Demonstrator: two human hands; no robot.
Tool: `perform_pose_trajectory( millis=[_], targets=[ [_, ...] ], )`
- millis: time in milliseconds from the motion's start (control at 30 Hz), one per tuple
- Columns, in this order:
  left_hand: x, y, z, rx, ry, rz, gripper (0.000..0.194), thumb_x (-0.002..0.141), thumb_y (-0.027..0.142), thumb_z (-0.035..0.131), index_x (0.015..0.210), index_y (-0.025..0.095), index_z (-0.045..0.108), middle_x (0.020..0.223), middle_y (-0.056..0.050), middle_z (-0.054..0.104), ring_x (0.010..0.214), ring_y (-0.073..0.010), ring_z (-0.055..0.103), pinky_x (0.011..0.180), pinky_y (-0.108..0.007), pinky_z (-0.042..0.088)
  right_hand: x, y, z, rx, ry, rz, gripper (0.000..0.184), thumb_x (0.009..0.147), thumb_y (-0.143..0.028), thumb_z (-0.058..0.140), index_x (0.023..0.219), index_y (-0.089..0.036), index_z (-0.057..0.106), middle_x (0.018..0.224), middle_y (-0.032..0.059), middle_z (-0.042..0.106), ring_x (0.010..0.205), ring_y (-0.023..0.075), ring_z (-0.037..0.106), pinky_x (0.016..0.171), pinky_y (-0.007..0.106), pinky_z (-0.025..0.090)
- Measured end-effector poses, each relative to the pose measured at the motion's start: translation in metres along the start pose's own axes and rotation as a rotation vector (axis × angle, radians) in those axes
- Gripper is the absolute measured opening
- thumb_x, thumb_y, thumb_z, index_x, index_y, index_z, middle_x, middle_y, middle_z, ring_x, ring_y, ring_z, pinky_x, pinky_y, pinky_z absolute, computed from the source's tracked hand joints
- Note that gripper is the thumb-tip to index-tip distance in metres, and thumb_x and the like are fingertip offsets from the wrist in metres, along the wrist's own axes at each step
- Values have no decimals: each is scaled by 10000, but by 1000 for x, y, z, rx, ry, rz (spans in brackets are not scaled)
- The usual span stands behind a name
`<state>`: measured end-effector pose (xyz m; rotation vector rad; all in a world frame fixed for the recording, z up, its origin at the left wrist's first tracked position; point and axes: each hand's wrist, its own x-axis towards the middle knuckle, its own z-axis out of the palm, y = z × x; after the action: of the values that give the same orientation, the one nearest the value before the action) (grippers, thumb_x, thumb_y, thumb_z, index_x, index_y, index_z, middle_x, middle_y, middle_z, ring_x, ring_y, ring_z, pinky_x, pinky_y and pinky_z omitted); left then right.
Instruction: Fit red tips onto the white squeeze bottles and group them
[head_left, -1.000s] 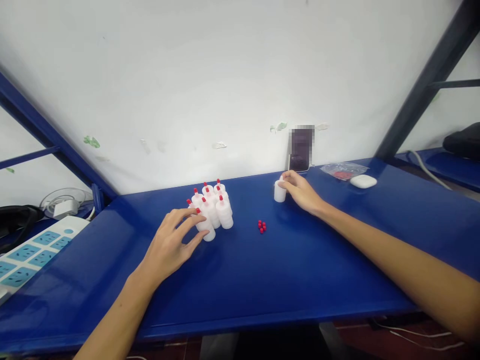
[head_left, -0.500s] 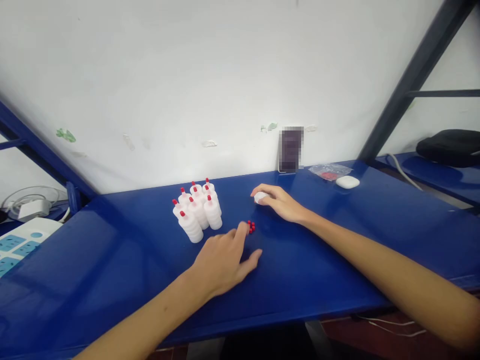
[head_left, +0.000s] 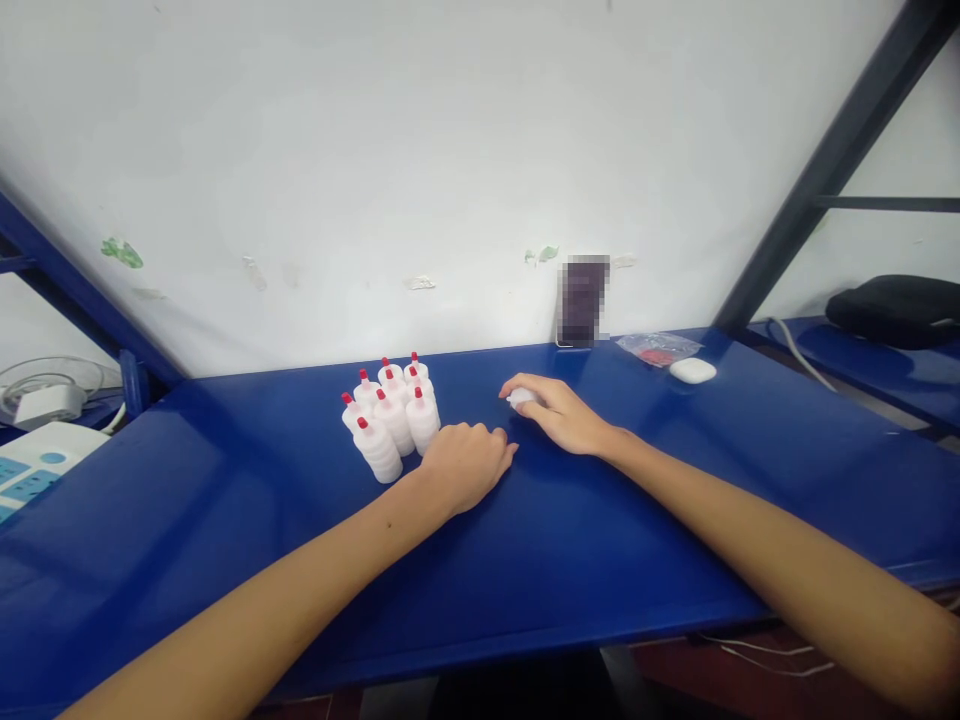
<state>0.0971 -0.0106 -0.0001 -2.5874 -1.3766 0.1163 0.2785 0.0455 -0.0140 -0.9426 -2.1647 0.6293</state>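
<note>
My right hand [head_left: 561,412] is closed round a small white squeeze bottle [head_left: 523,397], its uncapped tip pointing left. Close to the table, my left hand [head_left: 469,462] has its fingers curled down towards the thumb. Whatever those fingers pinch is hidden, and so are the small red caps that lay at this spot. Just left of that hand stands a tight group of several white bottles [head_left: 381,450], upright and with red caps [head_left: 380,395] on their nozzles.
The blue table [head_left: 600,540] runs along a white wall. Against the wall leans a blurred phone [head_left: 583,300]. To its right lie a clear plastic bag [head_left: 658,348] with red pieces and a white rounded case [head_left: 692,371]. A power strip [head_left: 45,465] sits at far left.
My left hand has moved over the small red caps and curled its fingers, covering them. The bottle in my right hand has tilted, so its nozzle now shows pointing left.
</note>
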Motion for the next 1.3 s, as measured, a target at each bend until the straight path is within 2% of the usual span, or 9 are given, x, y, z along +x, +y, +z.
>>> perform_pose_trajectory(
  millis=[133,267,333,433,600,733,900,1033,1300],
  targets=[
    [-16,-11,4,-74,26,118,409,1027,372,334,839,152,623,657,-65,631,588,-222,652,536,-282,398,-2,-1,-2,-129,-62,-37,260,856,-175,456,1055,-191,624,1049,58,669,920,214,585,826,336,409],
    [-44,-27,10,-524,117,314,404,1026,351,357,687,168,478,558,31,466,465,-97,430,505,-260,289,-4,-10,-3,-144,-131,-92,273,896,-195,444,1123,-202,596,1105,59,663,958,217,592,860,343,410],
    [-53,-29,11,-814,160,282,434,1034,354,336,643,173,389,537,54,362,463,-79,325,502,-251,271,-6,-18,-2,-136,-166,-135,276,913,-212,436,1149,-206,579,1117,58,661,955,215,595,859,341,411],
    [-56,-20,10,-1209,279,102,474,1033,400,338,616,176,346,544,52,335,488,-76,301,496,-239,267,-11,-34,1,-133,-215,-212,226,927,-236,424,1092,-202,574,996,47,664,839,197,588,785,318,413],
    [-49,-5,14,-1564,279,6,507,1019,473,361,607,178,347,527,57,318,466,-65,263,460,-230,241,-16,-51,9,-101,-292,-290,133,930,-226,406,935,-199,536,814,7,597,697,153,524,681,276,377],
    [-47,-9,18,-1552,310,-23,499,1013,470,380,611,176,348,544,58,292,476,-64,248,454,-224,227,-17,-52,10,-99,-308,-305,112,937,-242,407,918,-199,508,807,6,575,689,150,500,675,273,362],
    [-46,-12,16,-1401,314,16,490,1019,453,363,619,170,359,562,52,314,498,-68,265,477,-232,239,-16,-53,10,-130,-320,-279,88,919,-213,424,834,-206,446,749,-15,514,649,137,449,648,264,341],
    [-48,-10,15,-1240,332,48,460,1027,419,358,644,164,371,579,50,326,527,-71,285,506,-236,247,-17,-54,10,-114,-322,-253,99,948,-245,410,876,-206,467,778,-9,543,663,139,459,648,268,339],
    [-51,-12,12,-973,321,156,409,1031,358,365,677,162,425,558,63,369,484,-62,318,501,-233,257,-18,-50,8,100,-401,-277,359,989,-482,348,804,-196,462,701,-31,470,624,116,397,626,265,321]
  ],
)
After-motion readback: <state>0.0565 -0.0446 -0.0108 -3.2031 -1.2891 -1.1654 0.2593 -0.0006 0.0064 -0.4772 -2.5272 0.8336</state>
